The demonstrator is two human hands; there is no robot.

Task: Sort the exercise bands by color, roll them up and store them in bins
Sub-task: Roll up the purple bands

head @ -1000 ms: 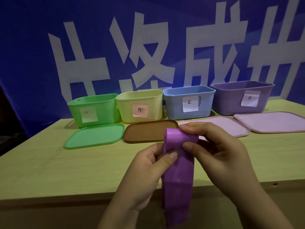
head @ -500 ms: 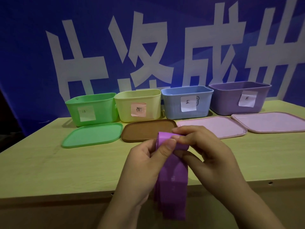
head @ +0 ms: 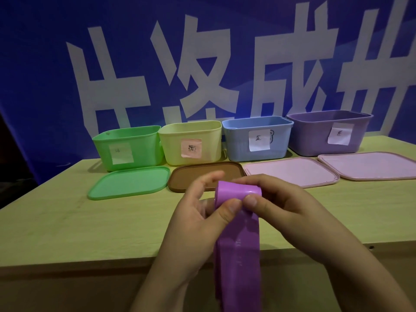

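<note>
A purple exercise band [head: 238, 244] hangs over the table's near edge, its top end curled into a small roll between both hands. My left hand [head: 198, 219] pinches the roll's left side with its thumb, the other fingers spread behind it. My right hand [head: 276, 208] grips the roll from the right, thumb on the front and fingers over the top. Four labelled bins stand in a row at the back: green [head: 128, 147], yellow [head: 191, 143], blue [head: 256, 138] and purple [head: 328, 131].
Four lids lie flat in front of the bins: green [head: 130, 183], brown [head: 198, 174], and two pink ones [head: 292, 172] [head: 369, 165]. The wooden table [head: 67, 221] ends at a front edge just under my wrists. A blue banner with white characters hangs behind.
The band's top end has been turned over further into a tighter roll. My left fingers have spread out behind it, and both thumbs now meet at the roll's front.
</note>
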